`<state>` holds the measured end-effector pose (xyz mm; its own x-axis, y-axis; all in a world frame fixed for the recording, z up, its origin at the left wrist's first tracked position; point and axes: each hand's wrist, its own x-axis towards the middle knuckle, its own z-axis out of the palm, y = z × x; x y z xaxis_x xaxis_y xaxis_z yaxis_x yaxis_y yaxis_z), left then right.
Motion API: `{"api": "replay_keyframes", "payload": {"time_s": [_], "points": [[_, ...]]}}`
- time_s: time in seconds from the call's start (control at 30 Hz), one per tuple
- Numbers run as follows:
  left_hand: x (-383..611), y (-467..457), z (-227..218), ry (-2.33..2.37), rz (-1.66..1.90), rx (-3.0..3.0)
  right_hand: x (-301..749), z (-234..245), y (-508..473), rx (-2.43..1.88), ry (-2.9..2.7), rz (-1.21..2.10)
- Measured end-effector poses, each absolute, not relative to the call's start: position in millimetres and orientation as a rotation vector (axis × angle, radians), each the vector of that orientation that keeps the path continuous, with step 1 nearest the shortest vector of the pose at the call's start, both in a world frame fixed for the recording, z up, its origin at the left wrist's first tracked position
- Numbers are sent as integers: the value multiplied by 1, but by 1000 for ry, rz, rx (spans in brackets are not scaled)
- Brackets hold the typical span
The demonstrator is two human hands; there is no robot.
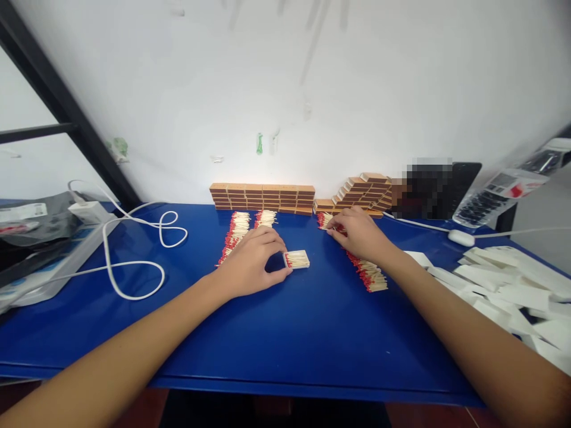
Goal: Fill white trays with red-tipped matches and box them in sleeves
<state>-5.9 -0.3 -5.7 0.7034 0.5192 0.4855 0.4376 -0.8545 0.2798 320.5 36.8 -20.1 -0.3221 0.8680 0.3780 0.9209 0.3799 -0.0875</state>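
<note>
My left hand (pixel 254 261) grips the left end of a small white matchbox tray (pixel 307 266) between thumb and fingers. Some red-headed matches (pixel 296 258) lie inside that tray. My right hand (pixel 359 235) is at the far end of a long row of loose matches (pixel 370 276), its thumb and fingers pinched on matches there; how many is too small to tell. Beside and partly behind my left hand run two more rows of matches, an outer row (pixel 239 226) and an inner row (pixel 266 218).
Brown matchbox sleeves are stacked against the wall in a left stack (pixel 263 197) and a slanting right stack (pixel 363 193). White empty trays (pixel 504 285) are heaped at right, near a plastic bottle (pixel 499 190). A white cable (pixel 134 267) loops over the blue table (pixel 285 345) at left.
</note>
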Motion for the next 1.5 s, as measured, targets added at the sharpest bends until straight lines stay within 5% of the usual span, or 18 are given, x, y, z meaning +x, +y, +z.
{"api": "replay_keyframes", "payload": {"time_s": [0.87,1.17,1.5], "points": [[-4,-2,-8,772,840,2779,246,0,-21,-1049,-2384,142],[-6,0,-6,781,840,2772,319,2,26,-1520,-2228,-257],[-6,-1,-5,785,823,2766,315,-8,32,-1589,-2287,-49]]}}
